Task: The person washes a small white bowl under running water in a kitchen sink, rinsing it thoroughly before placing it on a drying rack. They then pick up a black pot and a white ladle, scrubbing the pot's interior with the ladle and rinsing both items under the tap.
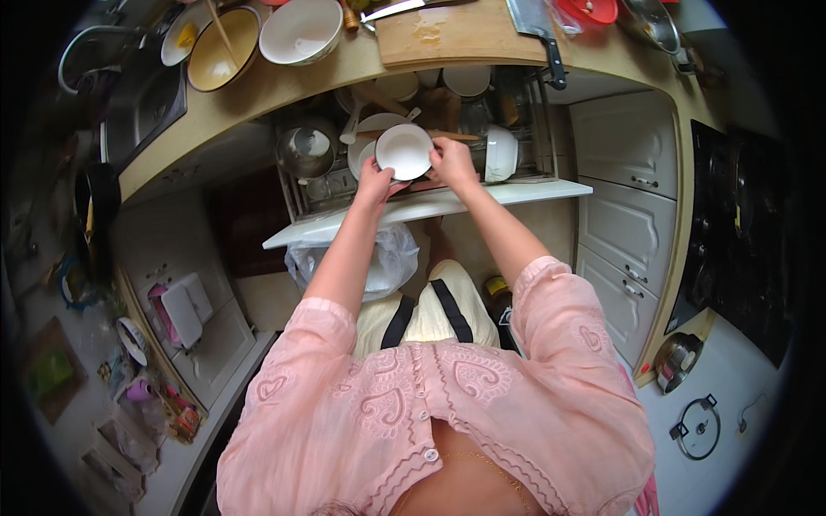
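Observation:
Over a pulled-out drawer, both my hands hold a small white bowl (404,153) with a dark rim. My left hand (375,182) grips its lower left edge, thumb on the rim. At the right edge, the fingers of my right hand (452,161) are closed on the bowl. Beneath it in the drawer (551,188) lie white plates, partly hidden by the bowl and my hands. A metal pot (306,153) sits on the drawer's left side, and another white bowl (501,154) stands tilted on its side at the right.
The drawer front juts out toward my body. Below it hangs a plastic bag (391,254). On the counter are a wooden cutting board (465,36), a cleaver (551,53) with its handle over the edge, a large white bowl (301,33) and a yellow bowl (222,53). A black stove (731,224) is at right.

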`<state>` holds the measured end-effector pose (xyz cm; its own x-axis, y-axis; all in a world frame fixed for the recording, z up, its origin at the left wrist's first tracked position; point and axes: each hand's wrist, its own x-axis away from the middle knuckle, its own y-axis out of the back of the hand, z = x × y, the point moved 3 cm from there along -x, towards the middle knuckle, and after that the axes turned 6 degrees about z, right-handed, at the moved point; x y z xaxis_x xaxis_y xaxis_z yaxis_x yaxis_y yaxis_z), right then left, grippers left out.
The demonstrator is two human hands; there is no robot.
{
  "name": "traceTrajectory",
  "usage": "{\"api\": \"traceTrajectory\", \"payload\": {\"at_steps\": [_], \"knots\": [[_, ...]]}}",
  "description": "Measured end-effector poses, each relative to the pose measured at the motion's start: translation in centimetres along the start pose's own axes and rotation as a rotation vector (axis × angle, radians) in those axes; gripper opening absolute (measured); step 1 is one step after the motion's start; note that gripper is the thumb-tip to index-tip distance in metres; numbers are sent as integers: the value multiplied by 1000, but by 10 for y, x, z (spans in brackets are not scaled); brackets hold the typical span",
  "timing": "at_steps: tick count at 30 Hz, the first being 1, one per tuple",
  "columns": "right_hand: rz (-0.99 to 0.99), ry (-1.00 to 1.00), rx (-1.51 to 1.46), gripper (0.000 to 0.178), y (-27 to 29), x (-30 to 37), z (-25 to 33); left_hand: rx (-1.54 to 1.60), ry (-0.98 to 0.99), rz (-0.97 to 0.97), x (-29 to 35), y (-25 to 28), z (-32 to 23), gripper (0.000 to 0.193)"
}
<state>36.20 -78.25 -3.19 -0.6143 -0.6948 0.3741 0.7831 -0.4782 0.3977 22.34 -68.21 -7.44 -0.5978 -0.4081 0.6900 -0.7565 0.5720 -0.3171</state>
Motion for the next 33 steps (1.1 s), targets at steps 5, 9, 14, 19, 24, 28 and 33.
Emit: {"api": "traceTrajectory", "payload": {"at_steps": [5, 9, 14, 19, 24, 28, 33], "knots": [[3, 36, 19, 16, -20, -11, -20, -65, 28, -124, 2, 10, 5, 49], [26, 16, 73, 18, -52, -21, -44, -159, 132, -165, 5, 29, 6, 49], [23, 57, 283, 18, -68, -26, -42, -306, 87, -360, -6, 45, 21, 44], [14, -36, 263, 20, -79, -28, -55, -319, 69, -407, -15, 59, 36, 39], [13, -4, 326, 23, -82, -27, -60, -265, 91, -339, -27, 77, 53, 43], [16, 115, 264, 24, -71, -21, -66, -273, 96, -365, -1, 58, 27, 46], [56, 225, 263, 18, -11, 27, -27, -1101, -515, -268, 58, 10, -10, 52]]}}
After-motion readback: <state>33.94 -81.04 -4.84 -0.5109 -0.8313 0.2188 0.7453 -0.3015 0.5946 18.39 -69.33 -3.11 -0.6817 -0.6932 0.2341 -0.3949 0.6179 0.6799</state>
